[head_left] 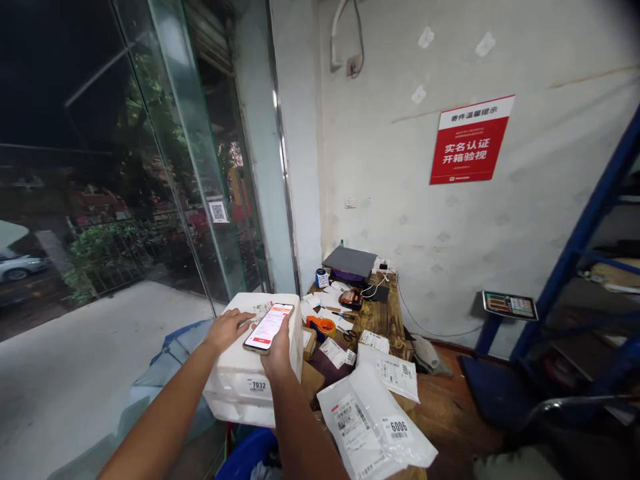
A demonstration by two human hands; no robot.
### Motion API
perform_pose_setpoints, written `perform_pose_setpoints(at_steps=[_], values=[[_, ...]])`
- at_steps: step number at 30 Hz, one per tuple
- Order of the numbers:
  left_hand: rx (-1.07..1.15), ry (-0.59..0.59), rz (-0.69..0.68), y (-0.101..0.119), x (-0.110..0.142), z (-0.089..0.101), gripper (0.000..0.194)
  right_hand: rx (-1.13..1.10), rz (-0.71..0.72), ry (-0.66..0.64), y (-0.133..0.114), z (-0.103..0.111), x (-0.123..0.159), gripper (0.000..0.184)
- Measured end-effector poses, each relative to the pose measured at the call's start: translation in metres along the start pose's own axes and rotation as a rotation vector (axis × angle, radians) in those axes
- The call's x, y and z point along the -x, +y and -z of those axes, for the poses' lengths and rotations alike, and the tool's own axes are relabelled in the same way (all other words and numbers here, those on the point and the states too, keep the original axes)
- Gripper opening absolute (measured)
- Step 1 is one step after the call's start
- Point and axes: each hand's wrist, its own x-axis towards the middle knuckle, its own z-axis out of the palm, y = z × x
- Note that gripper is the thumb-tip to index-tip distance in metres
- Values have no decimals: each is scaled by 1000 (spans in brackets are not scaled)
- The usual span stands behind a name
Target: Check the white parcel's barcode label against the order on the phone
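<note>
A white foam box (225, 360) with a label reading 7032 stands at the left end of the table. Over its top, my right hand (278, 347) grips a smartphone (270, 325) whose lit screen shows a white and orange page. My left hand (227, 331) rests on the box top beside the phone, fingers stretched toward the shipping label (263, 309) there. The phone and my fingers cover part of that label.
White mailing bags (360, 427) lie right of the box, one marked 6006. Behind them are an orange tape dispenser (323, 325), scissors (350, 335) and papers on the wooden table (393, 313). A blue bin (245, 457) stands below; a scale (510, 305) is at right.
</note>
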Motion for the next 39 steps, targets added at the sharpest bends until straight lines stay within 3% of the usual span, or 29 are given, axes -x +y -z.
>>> perform_pose_setpoints(at_steps=[8, 15, 21, 28, 39], values=[[45, 16, -143, -8, -5, -2, 39, -124, -23, 103, -7, -13, 9, 52], [167, -42, -364, -36, -31, -9, 34, -106, -1, 235, -6, -10, 8, 46], [191, 33, -321, -46, -34, -22, 34, -87, 13, 348, 1, -15, 13, 48], [170, 276, -410, -53, -33, -42, 36, -104, 15, 343, 4, -13, 21, 56], [214, 160, -367, -53, -34, -41, 41, -94, 44, 346, 6, -13, 24, 54]])
